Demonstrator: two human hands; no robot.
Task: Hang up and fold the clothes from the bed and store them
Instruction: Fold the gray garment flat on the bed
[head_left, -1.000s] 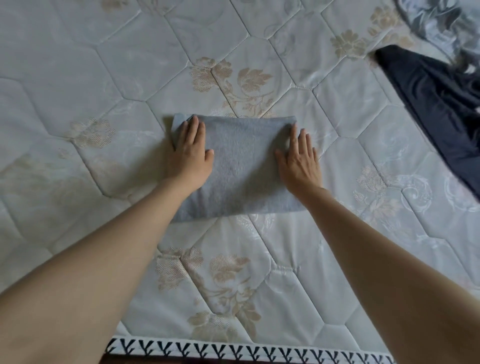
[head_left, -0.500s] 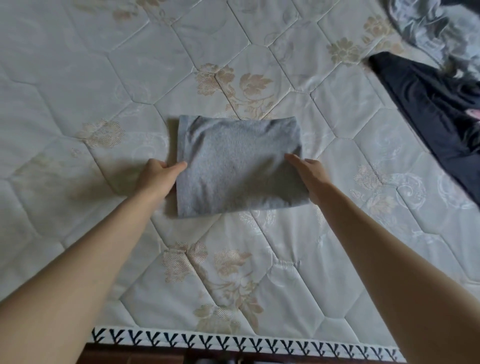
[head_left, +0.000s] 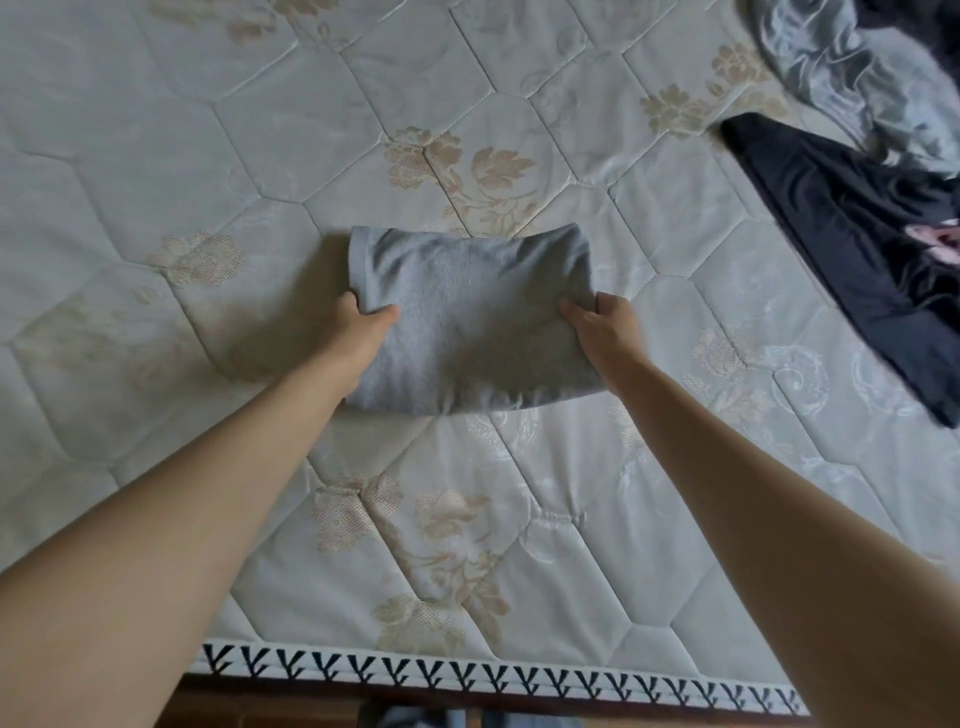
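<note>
A folded grey garment (head_left: 475, 317) is held over the middle of the quilted mattress (head_left: 208, 171). My left hand (head_left: 358, 327) grips its left edge, thumb on top and fingers underneath. My right hand (head_left: 605, 322) grips its right edge the same way. The garment sags a little between them, and its near edge looks raised off the bed.
A dark navy garment (head_left: 852, 249) with a bit of pink lies at the right of the bed. A crumpled shiny grey cloth (head_left: 862, 78) sits behind it at the top right. The mattress's patterned border (head_left: 493, 675) runs along the near edge.
My hands went from pressing flat on top of the grey garment to its sides, slid under the edges and took hold. The garment has begun to rise and bow.
</note>
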